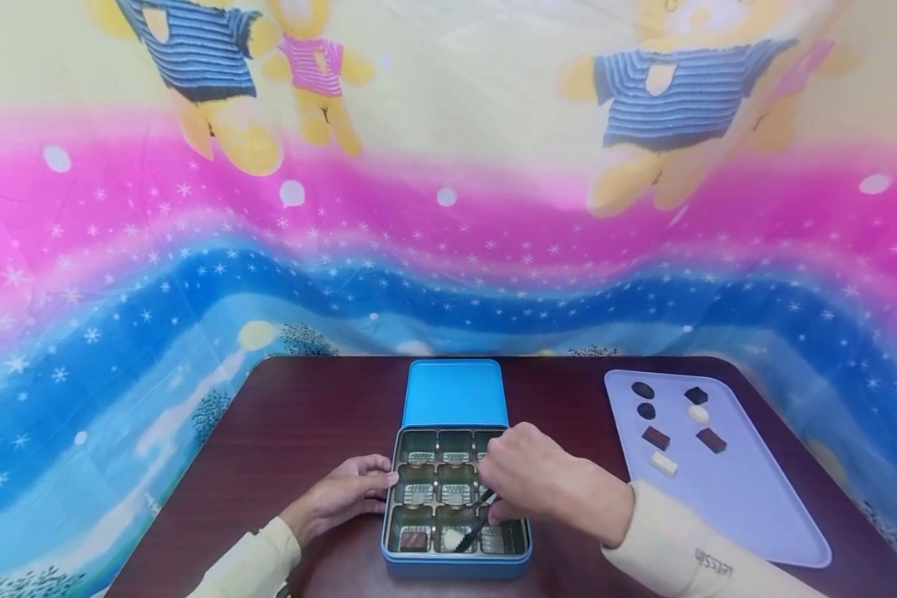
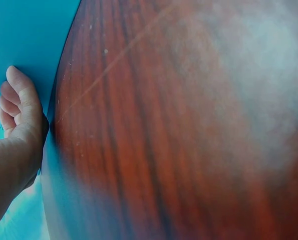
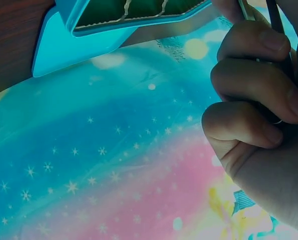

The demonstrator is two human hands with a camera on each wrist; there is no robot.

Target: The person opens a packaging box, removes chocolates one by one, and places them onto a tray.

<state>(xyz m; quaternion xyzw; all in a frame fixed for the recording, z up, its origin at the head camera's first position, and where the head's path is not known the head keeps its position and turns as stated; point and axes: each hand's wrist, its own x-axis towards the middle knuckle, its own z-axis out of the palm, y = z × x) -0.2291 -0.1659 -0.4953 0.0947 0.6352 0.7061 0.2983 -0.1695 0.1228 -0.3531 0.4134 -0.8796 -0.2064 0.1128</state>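
Note:
A blue tin (image 1: 458,568) with a gold tray of several compartments stands on the table, its lid raised at the back. My right hand (image 1: 526,472) grips black tongs (image 1: 473,531) above the tin's right side. The tongs' tips are down at a white chocolate (image 1: 451,540) in the front middle compartment; whether they still pinch it I cannot tell. A brown chocolate (image 1: 414,541) lies in the front left compartment. In the right wrist view, curled fingers (image 3: 259,85) wrap the tongs. My left hand (image 1: 347,492) rests against the tin's left side, thumb at the rim.
On the right, a lavender tray (image 1: 747,515) carries several dark, brown and white chocolates (image 1: 655,438) near its far end. The dark wooden table (image 1: 299,423) ends at a patterned cloth (image 1: 448,241) hanging behind it.

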